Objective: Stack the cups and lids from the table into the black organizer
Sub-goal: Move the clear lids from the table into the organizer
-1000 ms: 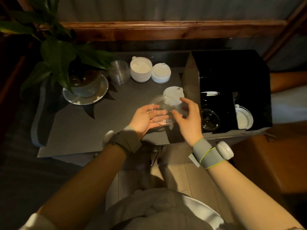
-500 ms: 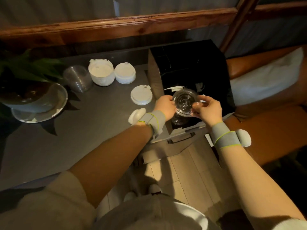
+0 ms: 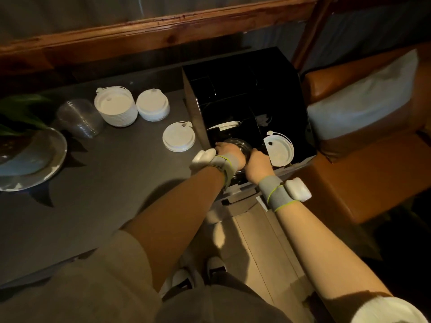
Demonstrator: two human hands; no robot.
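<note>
Plant: we see dark green leaves at the far left edge
Saucer: a pale round saucer lies under the plant
Rail: a worn wooden rail runs across the top; a wooden post slants at its right end
Seat: a brown leather seat on our right; a pale cushion rests on it
Floor: light wooden boards; white shoes stand there
</note>
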